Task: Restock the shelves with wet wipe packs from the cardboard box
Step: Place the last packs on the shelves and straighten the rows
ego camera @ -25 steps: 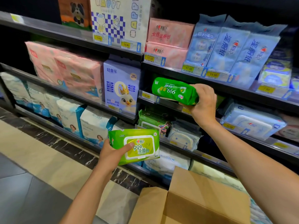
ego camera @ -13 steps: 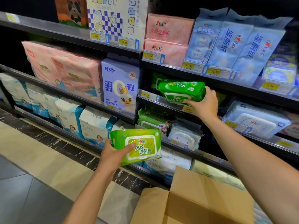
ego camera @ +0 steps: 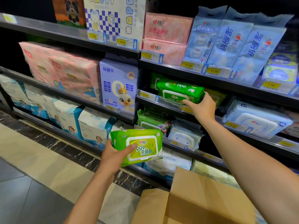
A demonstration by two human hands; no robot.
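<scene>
Two green wipe packs are out. The right hand (ego camera: 202, 109) grips the first pack (ego camera: 179, 92), set on the middle shelf (ego camera: 150, 101) — the left hand (ego camera: 113, 157) holds the second pack (ego camera: 139, 146), not yet shelved. The cardboard box (ego camera: 202, 199) hides its contents.

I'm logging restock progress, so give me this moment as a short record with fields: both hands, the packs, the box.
left hand: grips light green wipe pack, lid side toward the camera
right hand: grips dark green wipe pack by its right end
dark green wipe pack: at the front of the middle shelf
cardboard box: bottom right, flaps up, contents hidden
</scene>
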